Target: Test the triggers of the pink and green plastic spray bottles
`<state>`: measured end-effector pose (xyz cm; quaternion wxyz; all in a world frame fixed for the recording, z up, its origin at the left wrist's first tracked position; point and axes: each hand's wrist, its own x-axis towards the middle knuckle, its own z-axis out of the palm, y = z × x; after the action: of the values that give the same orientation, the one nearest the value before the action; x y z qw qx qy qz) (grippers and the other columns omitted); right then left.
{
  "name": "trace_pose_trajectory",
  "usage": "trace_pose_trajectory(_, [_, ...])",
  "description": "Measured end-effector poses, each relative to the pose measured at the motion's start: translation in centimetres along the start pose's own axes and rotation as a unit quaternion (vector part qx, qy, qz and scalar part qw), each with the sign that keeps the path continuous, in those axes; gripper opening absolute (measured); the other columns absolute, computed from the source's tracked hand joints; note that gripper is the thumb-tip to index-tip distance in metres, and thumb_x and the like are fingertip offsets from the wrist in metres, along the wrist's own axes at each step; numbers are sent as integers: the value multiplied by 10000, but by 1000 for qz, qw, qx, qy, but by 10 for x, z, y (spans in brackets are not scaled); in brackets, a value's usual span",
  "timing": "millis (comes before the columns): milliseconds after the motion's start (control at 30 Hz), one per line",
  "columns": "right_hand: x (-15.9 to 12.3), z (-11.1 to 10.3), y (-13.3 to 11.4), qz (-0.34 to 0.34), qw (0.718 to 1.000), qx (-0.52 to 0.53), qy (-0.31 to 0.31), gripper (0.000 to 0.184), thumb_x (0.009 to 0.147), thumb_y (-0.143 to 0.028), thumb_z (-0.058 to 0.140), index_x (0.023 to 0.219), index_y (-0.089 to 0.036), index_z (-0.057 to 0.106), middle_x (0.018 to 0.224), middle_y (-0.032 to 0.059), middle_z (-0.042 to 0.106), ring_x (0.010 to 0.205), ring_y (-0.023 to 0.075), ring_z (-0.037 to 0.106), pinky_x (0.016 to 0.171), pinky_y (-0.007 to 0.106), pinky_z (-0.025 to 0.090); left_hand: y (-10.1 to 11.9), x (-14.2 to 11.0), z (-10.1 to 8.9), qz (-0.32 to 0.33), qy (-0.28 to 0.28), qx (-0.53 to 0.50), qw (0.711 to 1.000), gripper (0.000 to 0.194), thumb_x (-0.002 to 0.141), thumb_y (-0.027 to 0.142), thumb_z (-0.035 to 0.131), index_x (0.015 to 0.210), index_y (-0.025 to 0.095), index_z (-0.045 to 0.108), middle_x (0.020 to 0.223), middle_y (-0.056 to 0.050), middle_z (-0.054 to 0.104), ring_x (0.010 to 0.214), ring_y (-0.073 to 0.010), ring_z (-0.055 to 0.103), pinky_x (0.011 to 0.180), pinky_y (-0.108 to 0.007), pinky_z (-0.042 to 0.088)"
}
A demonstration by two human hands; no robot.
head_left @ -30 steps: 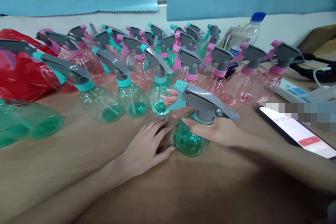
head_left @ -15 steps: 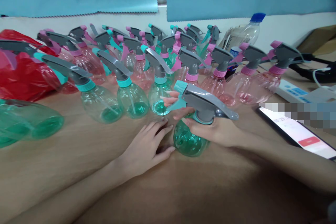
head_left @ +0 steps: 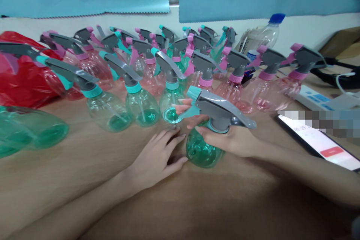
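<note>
A green spray bottle (head_left: 205,148) with a grey and teal trigger head stands on the wooden table in front of me. My right hand (head_left: 229,138) is wrapped around its neck from the right, thumb in front and fingertips showing behind the teal trigger. Just left of the bottle, my left hand (head_left: 159,157) rests on the table with its fingers stretched out. It holds nothing, and its thumb tip lies close to the bottle's base; whether they touch I cannot tell. Behind my hands stand more green spray bottles, the nearest (head_left: 170,101) beyond my left fingertips.
Several pink spray bottles (head_left: 271,93) crowd the back. At left are a red plastic bag (head_left: 30,86) and another green bottle (head_left: 50,131). A phone (head_left: 317,140), a white power strip (head_left: 323,97) and a blue-capped clear bottle (head_left: 268,35) are at right.
</note>
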<state>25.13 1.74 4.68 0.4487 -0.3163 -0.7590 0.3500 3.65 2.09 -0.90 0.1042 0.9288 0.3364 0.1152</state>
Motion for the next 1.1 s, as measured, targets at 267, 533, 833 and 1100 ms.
trace_pose_trajectory(267, [-2,-2,0,29,1000,-10,1,547,714,-9,510,1172,-301,583,962,-31,707,767,141,658,746,285,573,0,0,0,3,7,-7,1000,493,896,429,547,1320,195,456,1353,-128,490,1254,-309,436,1004,-480,376])
trace_pose_trajectory(533, [3,-1,-6,25,999,40,-7,589,661,61,465,1123,-288,577,1125,-37,651,746,91,649,745,233,560,-1,-1,1,7,-2,7,1000,501,903,431,539,1324,174,454,1357,-136,481,1267,-299,414,1028,-470,355])
trace_pose_trajectory(833, [3,-3,-9,36,999,9,8,369,671,-7,494,907,-281,565,933,-38,667,718,133,649,704,280,575,0,0,1,4,13,-4,1000,490,894,427,550,1315,190,467,1347,-124,491,1254,-306,431,1010,-469,376])
trace_pose_trajectory(1100, [2,-3,-8,41,999,-1,12,321,676,-14,501,862,-271,559,916,-42,660,699,127,638,679,265,566,0,0,1,5,8,4,1000,521,898,431,550,1332,169,433,1357,-138,476,1268,-292,411,1025,-460,361])
